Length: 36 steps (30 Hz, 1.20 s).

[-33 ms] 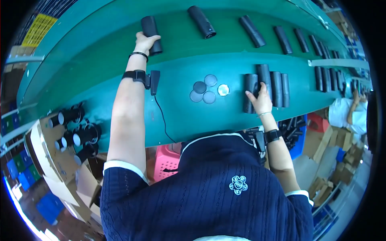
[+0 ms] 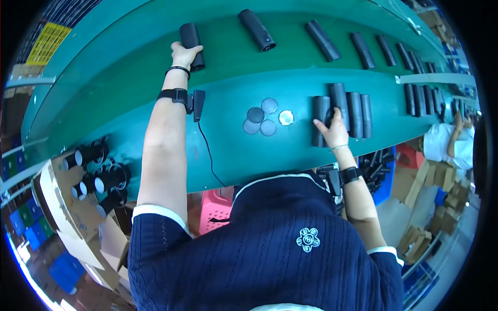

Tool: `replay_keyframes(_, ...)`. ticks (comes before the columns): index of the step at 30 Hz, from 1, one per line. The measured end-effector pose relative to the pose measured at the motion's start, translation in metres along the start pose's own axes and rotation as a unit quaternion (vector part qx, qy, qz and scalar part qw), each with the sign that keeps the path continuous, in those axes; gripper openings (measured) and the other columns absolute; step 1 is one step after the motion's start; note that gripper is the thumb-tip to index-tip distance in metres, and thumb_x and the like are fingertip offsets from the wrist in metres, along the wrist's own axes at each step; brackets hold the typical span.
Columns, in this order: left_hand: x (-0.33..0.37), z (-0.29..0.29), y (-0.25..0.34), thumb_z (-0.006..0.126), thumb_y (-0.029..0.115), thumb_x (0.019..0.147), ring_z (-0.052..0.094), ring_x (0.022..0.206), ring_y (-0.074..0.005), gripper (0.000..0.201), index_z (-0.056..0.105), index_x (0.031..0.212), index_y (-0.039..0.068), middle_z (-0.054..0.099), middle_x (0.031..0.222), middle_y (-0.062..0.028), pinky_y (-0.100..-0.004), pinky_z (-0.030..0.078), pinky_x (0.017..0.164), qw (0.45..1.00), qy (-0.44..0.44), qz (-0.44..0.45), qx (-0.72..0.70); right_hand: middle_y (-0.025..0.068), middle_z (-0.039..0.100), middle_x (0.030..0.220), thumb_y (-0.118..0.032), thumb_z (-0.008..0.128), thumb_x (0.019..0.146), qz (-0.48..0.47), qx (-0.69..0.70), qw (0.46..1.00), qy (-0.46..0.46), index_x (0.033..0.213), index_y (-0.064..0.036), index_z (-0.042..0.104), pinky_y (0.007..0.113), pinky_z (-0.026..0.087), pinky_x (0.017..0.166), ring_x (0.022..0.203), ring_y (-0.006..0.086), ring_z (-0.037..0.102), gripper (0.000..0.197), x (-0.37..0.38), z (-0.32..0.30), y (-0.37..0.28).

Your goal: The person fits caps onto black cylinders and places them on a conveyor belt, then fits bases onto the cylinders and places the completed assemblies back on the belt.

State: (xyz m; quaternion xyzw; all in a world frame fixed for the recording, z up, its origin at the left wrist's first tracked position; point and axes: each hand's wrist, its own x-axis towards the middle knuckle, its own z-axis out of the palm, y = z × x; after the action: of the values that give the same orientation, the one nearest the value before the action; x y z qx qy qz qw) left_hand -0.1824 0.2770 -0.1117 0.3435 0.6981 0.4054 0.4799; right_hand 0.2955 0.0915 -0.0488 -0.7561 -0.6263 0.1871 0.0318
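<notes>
My left hand (image 2: 183, 55) reaches to the far left and is closed round a black tube (image 2: 190, 36) lying on the green strip at the back. My right hand (image 2: 336, 133) rests at a row of black tubes on the teal table. Its thumb lies on the leftmost tube (image 2: 321, 108), and its forefinger is by the neighbouring tube (image 2: 337, 93); the other fingers are partly hidden. Two more tubes (image 2: 355, 114) stand close on the right of these. Between my hands lie several flat round discs, including a dark one (image 2: 255, 114) and a shiny one (image 2: 286, 117).
More black tubes (image 2: 257, 31) lie spaced along the green strip (image 2: 223, 41). A wrist device's cable (image 2: 208, 147) trails over the table. At left, black cylinders (image 2: 111, 178) sit by cardboard boxes (image 2: 78, 207). A blue bin (image 2: 385, 189) and another person (image 2: 441, 142) are on the right.
Hardly anything differs. The whole scene has shifted very slightly to the left in the picture, and both hands keep their places at the tubes.
</notes>
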Motion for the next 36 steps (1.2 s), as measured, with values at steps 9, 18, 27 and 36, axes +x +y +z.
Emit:
replay_keyframes(9, -0.054, 0.061, 0.026, 0.08, 0.029, 0.068, 0.048, 0.107, -0.0375, 0.078, 0.037, 0.13, 0.009, 0.049, 0.118, -0.0204, -0.0478, 0.043, 0.088, 0.882, 0.237, 0.243, 0.326, 0.0141, 0.052, 0.126, 0.0, 0.077, 0.069, -0.121, 0.303, 0.942, -0.083, 0.134, -0.0055, 0.035, 0.038, 0.047, 0.094, 0.111, 0.0252, 0.057, 0.078, -0.023, -0.02, -0.026)
replay_keyframes(18, -0.304, 0.068, -0.012, 0.081, 0.017, 0.072, 0.041, 0.127, -0.0233, 0.077, 0.038, 0.134, 0.005, 0.042, 0.134, -0.0135, -0.0372, 0.036, 0.105, 0.947, -0.247, 0.193, -0.063, 0.0077, 0.05, 0.121, 0.003, 0.069, 0.078, -0.268, 0.455, 0.769, -0.359, 0.128, -0.0069, 0.037, 0.034, 0.044, 0.096, 0.118, 0.02, 0.049, 0.06, -0.042, 0.022, -0.121)
replay_keyframes(27, -0.35, 0.033, -0.061, 0.078, 0.009, 0.072, 0.047, 0.118, -0.027, 0.069, 0.039, 0.129, 0.008, 0.042, 0.123, -0.0125, -0.0354, 0.043, 0.095, 0.964, -0.074, 0.242, 0.08, 0.0005, 0.056, 0.096, -0.01, 0.059, 0.092, -0.199, 0.497, 0.691, -0.486, 0.119, -0.0046, 0.052, 0.023, 0.049, 0.068, 0.084, 0.0081, 0.057, 0.028, -0.06, 0.03, -0.163)
replay_keyframes(36, -0.355, 0.026, -0.076, 0.072, 0.03, 0.078, 0.039, 0.122, -0.03, 0.061, 0.044, 0.126, 0.005, 0.042, 0.127, -0.0154, -0.0395, 0.033, 0.103, 0.956, -0.127, 0.265, -0.002, -0.0013, 0.054, 0.093, -0.007, 0.06, 0.09, -0.226, 0.497, 0.654, -0.523, 0.117, -0.0058, 0.054, 0.021, 0.049, 0.066, 0.082, 0.0062, 0.056, 0.028, -0.069, 0.034, -0.164)
